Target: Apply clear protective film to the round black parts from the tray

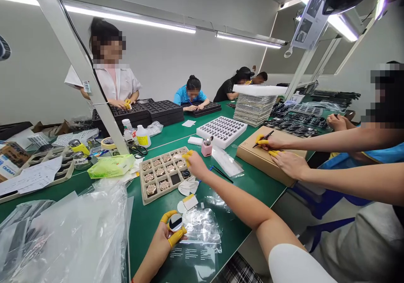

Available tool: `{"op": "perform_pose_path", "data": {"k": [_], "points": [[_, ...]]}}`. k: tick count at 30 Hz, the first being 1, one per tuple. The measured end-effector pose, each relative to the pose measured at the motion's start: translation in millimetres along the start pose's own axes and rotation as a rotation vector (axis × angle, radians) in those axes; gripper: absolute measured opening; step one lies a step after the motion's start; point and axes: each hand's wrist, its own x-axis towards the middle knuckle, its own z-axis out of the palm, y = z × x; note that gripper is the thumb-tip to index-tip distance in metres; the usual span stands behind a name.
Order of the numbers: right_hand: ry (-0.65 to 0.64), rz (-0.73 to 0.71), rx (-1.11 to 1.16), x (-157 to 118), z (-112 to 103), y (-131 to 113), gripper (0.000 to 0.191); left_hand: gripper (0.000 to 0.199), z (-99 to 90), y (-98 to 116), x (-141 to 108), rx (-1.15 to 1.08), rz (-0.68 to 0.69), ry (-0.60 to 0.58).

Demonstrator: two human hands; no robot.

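My left hand, with yellow finger cots on its fingertips, grips a round watch head by its edge. The piece has a shiny black-and-light face. My right hand is at the right side of a beige compartment tray. Its cotted fingertips are smeared, so I cannot tell whether they hold anything. Several gold-coloured watch cases sit in the tray's compartments, and a dark round piece lies at its right edge. White cloth and a small white-and-yellow pad lie between my hands.
Clear plastic bags lie beside my left hand; larger plastic sheets cover the left. A pink dispenser bottle, black tweezers and a white foam tray stand beyond. At right, a co-worker's hands write on a cardboard box.
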Motion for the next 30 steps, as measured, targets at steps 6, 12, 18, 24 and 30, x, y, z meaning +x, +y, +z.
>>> {"op": "perform_pose_path", "data": {"k": [6,12,18,24,30], "points": [[-0.100,-0.631,0.175,-76,50,-59,0.024,0.066,-6.2,1,8,-0.009,0.051,0.204],[-0.136,-0.705,0.206,-110,71,-52,0.021,0.064,-16.3,3,5,0.228,0.133,0.303],[-0.062,-0.674,0.257,-110,74,-47,0.015,0.063,-7.1,9,0,0.283,0.092,0.266],[-0.052,-0.642,0.282,-113,68,-52,0.018,0.060,-9.2,7,-2,0.323,0.112,0.345],[-0.057,-0.597,0.278,-111,67,-64,0.018,0.041,-7.5,10,-6,0.419,0.094,0.277]]}}
